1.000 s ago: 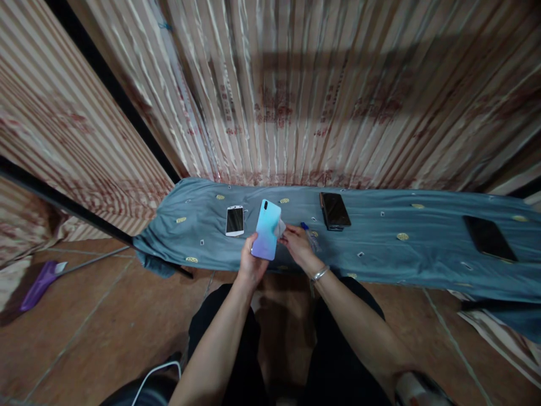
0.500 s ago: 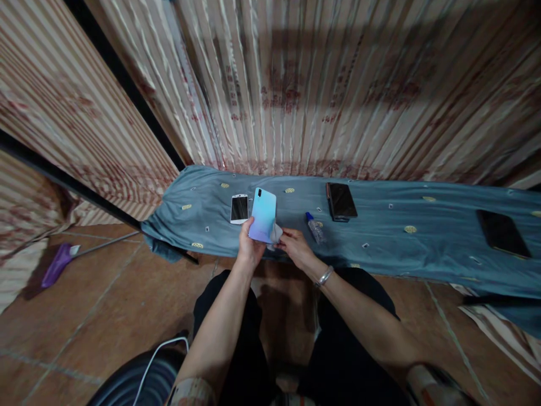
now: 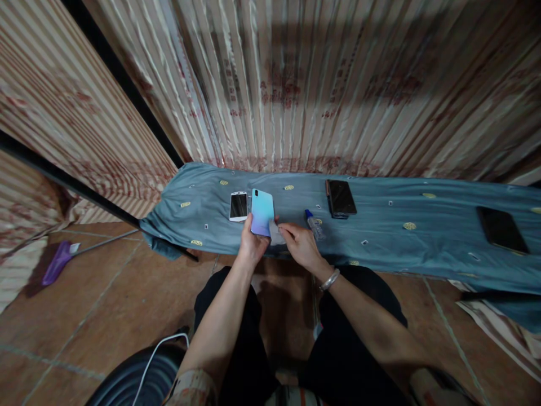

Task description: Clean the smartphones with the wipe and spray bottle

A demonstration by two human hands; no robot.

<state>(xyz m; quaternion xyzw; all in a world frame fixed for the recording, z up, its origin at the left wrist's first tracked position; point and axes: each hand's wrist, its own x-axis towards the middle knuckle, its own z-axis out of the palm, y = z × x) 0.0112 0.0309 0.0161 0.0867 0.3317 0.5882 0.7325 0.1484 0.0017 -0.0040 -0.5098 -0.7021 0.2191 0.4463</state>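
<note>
Hands (image 3: 252, 243) hold phone (image 3: 261, 212), cloth (image 3: 276, 232).

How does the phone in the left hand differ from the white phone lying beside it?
The blue gradient phone shows its back, gripped by the left hand; the white phone lies screen-up, untouched, on the blue cloth. The gradient phone looks larger. Both are slim rectangles, lengthwise away from the person.

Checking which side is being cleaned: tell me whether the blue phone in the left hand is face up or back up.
Back up. The blue phone shows its gradient rear panel in the left hand; no screen is visible.
</note>
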